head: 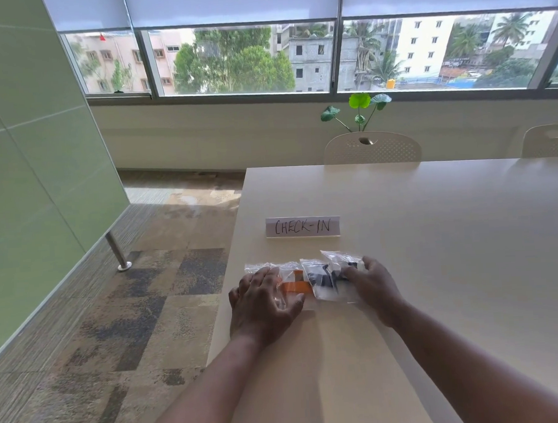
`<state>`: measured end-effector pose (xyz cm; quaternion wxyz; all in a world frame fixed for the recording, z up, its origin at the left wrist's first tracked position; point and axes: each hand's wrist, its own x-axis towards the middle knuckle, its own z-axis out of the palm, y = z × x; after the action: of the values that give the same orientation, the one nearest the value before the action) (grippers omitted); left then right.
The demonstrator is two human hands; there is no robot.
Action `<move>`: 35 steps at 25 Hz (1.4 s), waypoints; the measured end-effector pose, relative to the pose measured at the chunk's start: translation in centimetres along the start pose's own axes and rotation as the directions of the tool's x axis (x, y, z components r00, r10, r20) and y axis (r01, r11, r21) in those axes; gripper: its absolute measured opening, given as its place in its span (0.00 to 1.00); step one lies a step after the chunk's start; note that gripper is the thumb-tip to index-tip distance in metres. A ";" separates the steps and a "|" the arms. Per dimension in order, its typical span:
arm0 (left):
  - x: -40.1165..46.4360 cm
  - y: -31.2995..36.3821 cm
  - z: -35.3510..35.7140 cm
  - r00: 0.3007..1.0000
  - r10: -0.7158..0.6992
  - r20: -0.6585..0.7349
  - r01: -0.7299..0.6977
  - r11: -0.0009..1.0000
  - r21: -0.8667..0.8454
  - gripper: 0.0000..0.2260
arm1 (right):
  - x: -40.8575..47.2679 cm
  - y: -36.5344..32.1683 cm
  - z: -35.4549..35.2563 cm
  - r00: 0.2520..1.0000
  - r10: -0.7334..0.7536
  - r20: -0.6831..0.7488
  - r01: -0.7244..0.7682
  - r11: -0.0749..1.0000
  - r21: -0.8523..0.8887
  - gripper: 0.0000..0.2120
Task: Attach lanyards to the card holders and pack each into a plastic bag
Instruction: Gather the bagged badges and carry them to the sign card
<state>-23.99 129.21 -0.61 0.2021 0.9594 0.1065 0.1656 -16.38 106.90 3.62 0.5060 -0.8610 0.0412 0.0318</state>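
Note:
Three clear plastic bags lie side by side near the left edge of the table (434, 235). The left bag (294, 286) holds an orange lanyard. The middle bag (318, 278) and the right bag (341, 263) hold dark lanyards. My left hand (263, 299) rests flat on the left bag with its fingers spread. My right hand (372, 284) lies on the right bag, fingers extended over it. The hands hide parts of both outer bags. No card holder shows plainly inside the bags.
A white sign reading CHECK-IN (302, 227) stands just beyond the bags. Two pale chairs (372, 148) sit at the table's far side, with a green plant (359, 110) behind them. Carpeted floor and a green panel are to the left.

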 end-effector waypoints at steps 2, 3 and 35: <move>0.0 0.0 -0.1 1.000 0.009 0.005 -0.009 1.000 -0.004 0.39 | -0.8 0.8 0.2 0.996 -0.092 -0.011 0.089 0.981 -0.173 0.25; -0.1 0.1 -0.2 1.000 0.014 0.006 -0.014 1.000 -0.011 0.39 | -1.2 1.4 0.2 0.992 -0.130 0.002 0.127 0.969 -0.214 0.28; -0.5 -0.9 -0.3 0.957 0.021 0.289 -0.051 0.994 0.099 0.40 | -3.6 4.7 1.3 0.898 -0.433 0.085 0.387 0.682 -0.620 0.34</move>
<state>-24.67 129.93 -0.87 0.1614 0.9843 0.0672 0.0225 -20.41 105.96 -0.75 0.1852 -0.9663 -0.1481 -0.0999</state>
